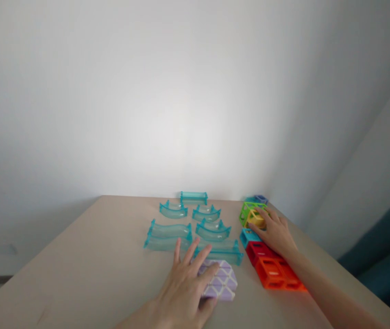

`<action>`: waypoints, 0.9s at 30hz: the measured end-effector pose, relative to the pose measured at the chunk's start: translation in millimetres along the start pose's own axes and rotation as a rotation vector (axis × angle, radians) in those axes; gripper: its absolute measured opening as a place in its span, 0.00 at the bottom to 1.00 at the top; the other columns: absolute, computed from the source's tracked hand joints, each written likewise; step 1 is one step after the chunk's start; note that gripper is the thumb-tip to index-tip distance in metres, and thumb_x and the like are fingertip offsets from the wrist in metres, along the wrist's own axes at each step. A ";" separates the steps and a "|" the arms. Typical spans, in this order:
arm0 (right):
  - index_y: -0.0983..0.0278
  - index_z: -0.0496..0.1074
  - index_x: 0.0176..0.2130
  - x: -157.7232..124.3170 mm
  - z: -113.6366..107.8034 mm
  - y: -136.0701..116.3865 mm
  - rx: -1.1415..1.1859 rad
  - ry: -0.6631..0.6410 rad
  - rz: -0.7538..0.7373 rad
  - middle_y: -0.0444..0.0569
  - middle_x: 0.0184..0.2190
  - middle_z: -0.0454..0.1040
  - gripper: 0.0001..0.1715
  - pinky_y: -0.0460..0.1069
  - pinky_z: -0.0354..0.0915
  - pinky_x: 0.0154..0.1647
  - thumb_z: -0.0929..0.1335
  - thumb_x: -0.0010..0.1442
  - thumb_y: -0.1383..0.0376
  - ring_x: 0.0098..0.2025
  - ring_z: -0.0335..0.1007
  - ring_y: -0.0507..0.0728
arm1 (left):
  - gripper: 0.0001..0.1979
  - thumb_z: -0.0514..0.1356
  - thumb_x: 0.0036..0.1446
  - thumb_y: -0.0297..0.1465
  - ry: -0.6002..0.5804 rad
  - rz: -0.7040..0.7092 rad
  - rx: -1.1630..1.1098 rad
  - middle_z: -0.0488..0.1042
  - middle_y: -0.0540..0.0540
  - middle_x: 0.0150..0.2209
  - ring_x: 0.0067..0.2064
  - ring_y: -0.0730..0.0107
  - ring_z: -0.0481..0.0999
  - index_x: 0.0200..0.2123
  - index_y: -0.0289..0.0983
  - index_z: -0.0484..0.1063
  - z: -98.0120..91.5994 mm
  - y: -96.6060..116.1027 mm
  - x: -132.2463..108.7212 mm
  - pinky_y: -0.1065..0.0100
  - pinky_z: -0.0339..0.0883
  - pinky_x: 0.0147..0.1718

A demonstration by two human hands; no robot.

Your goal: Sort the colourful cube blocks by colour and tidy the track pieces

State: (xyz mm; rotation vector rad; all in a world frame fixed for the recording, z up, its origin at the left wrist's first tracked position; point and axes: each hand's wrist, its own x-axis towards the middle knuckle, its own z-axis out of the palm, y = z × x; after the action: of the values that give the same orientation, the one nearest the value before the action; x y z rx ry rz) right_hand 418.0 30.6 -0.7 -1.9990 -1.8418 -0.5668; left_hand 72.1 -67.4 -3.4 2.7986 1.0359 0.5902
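My left hand (190, 285) lies with its fingers spread, palm down, at the near middle of the table. Its thumb and index finger overlap a stack of lilac pieces with white lattice lines (223, 278). On the right, the thumb and fingers of my right hand (275, 230) are bent around a yellow open-sided block (255, 220), beside a green frame block (246, 212). Part of the yellow block is hidden by the hand. Under and in front of that wrist run a blue block (249, 236), red blocks (258, 251) and orange blocks (272, 274).
Several translucent teal track pieces, some curved (213, 231) and some straight (194, 197), lie across the middle and back of the table (88, 260). A purple block (260, 198) sits at the far right corner. Walls stand behind; dark teal fabric (383, 251) hangs at right.
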 end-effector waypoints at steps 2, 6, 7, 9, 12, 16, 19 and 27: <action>0.59 0.64 0.59 0.3 1.7 1.2 0.000 0.007 0.004 0.55 0.58 0.63 0.33 0.61 0.57 0.57 0.62 0.60 0.48 0.54 0.63 0.67 | 0.32 0.56 0.56 0.42 0.004 -0.015 -0.008 0.48 0.48 0.69 0.68 0.38 0.42 0.64 0.53 0.55 3.7 -4.7 2.7 0.25 0.28 0.57; 0.59 0.65 0.58 0.7 5.1 3.4 -0.011 0.030 -0.009 0.55 0.57 0.63 0.32 0.60 0.57 0.57 0.62 0.60 0.47 0.53 0.64 0.67 | 0.31 0.58 0.55 0.44 0.001 -0.076 -0.040 0.50 0.49 0.68 0.67 0.36 0.46 0.62 0.58 0.57 7.6 -17.9 13.1 0.22 0.24 0.54; 0.59 0.65 0.58 0.8 5.5 3.7 -0.012 0.033 -0.013 0.55 0.58 0.63 0.32 0.60 0.57 0.57 0.62 0.60 0.47 0.53 0.64 0.67 | 0.31 0.58 0.54 0.44 0.000 -0.089 -0.047 0.50 0.49 0.68 0.67 0.36 0.47 0.61 0.59 0.57 8.0 -21.0 16.4 0.22 0.24 0.54; 0.59 0.64 0.59 0.9 5.7 4.2 -0.011 0.030 -0.010 0.55 0.58 0.63 0.32 0.61 0.57 0.56 0.62 0.60 0.47 0.53 0.64 0.68 | 0.31 0.59 0.53 0.44 -0.001 -0.112 -0.058 0.51 0.49 0.68 0.67 0.35 0.47 0.61 0.59 0.59 9.1 -26.7 23.4 0.21 0.24 0.53; 0.58 0.64 0.59 1.1 5.2 4.2 -0.002 0.010 0.002 0.55 0.58 0.62 0.33 0.61 0.57 0.56 0.62 0.60 0.47 0.54 0.63 0.68 | 0.31 0.60 0.52 0.44 0.000 -0.134 -0.068 0.52 0.49 0.67 0.66 0.34 0.47 0.60 0.59 0.60 11.8 -34.2 34.7 0.22 0.23 0.53; 0.58 0.64 0.59 1.1 4.4 3.6 0.002 0.012 0.003 0.54 0.58 0.62 0.32 0.61 0.57 0.56 0.62 0.60 0.47 0.53 0.63 0.68 | 0.29 0.61 0.51 0.45 0.006 -0.141 -0.093 0.54 0.50 0.66 0.66 0.35 0.46 0.58 0.58 0.64 15.9 -45.5 49.9 0.25 0.22 0.55; 0.58 0.64 0.59 0.6 3.9 3.1 0.006 0.026 -0.001 0.54 0.57 0.63 0.32 0.60 0.57 0.56 0.63 0.60 0.48 0.53 0.63 0.67 | 0.29 0.62 0.50 0.46 0.007 -0.127 -0.085 0.56 0.49 0.66 0.66 0.37 0.47 0.57 0.56 0.66 17.0 -55.8 60.0 0.27 0.22 0.56; 0.59 0.64 0.58 -0.5 3.5 4.0 0.033 0.027 -0.017 0.56 0.57 0.63 0.32 0.61 0.57 0.56 0.62 0.60 0.48 0.54 0.63 0.67 | 0.29 0.63 0.50 0.47 0.008 -0.090 -0.060 0.57 0.48 0.65 0.66 0.42 0.49 0.56 0.53 0.68 17.9 -79.4 78.7 0.32 0.25 0.59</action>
State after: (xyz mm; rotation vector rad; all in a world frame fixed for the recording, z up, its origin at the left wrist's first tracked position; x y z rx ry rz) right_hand 422.1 31.6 -3.9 -1.9470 -1.8420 -0.5623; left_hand 85.6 44.7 -12.2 2.6842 1.1192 0.6121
